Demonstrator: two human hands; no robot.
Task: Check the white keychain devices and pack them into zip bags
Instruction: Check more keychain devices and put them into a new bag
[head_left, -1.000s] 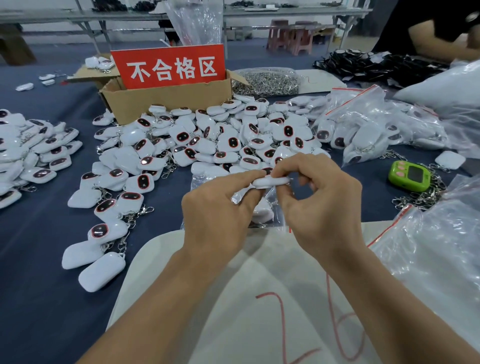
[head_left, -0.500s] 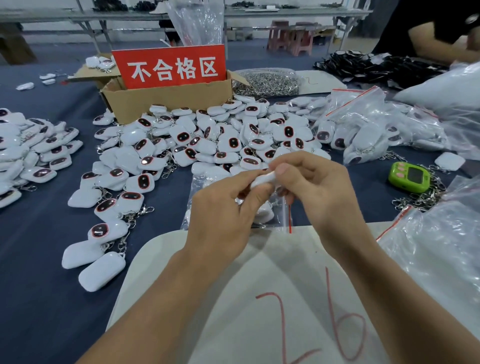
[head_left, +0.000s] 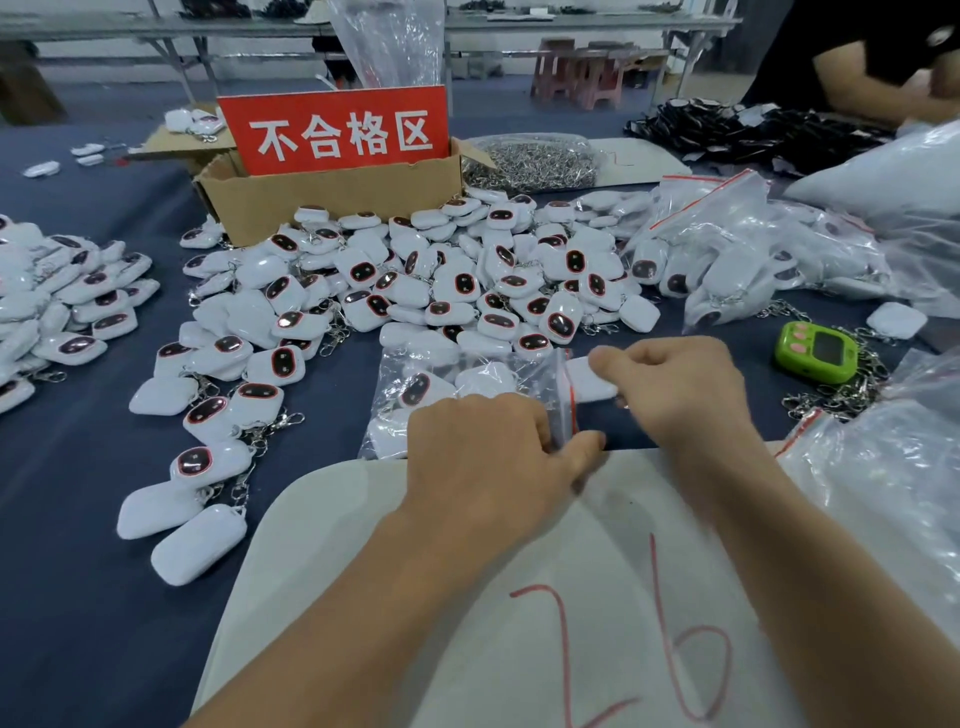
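**Here, a white device goes into a zip bag**

Here, two bare hands work low over a dark blue tabletop. The right hand (head_left: 675, 395) has its fingers (head_left: 605, 361) closed on one white keychain device (head_left: 587, 382), held right at the red-striped mouth of a clear zip bag (head_left: 467, 384). The left hand (head_left: 483, 462) pinches the bag's near corner, apparently to hold the opening steady so the device can slide in. The bag lies flat and already contains several white devices.

Just beyond the fingers spreads a large loose pile of devices (head_left: 415, 291), many showing dark oval faces ringed in red, their metal clips trailing. Behind the pile stands an open cardboard box (head_left: 322, 200) with a red sign (head_left: 337, 132) reading 不合格区, probably a place for rejects. To the right of the fingers sits a green timer (head_left: 815, 351); filled bags (head_left: 727, 249) lie beyond it. Under the wrists is a pale sheet (head_left: 415, 571) with "26" handwritten in red.
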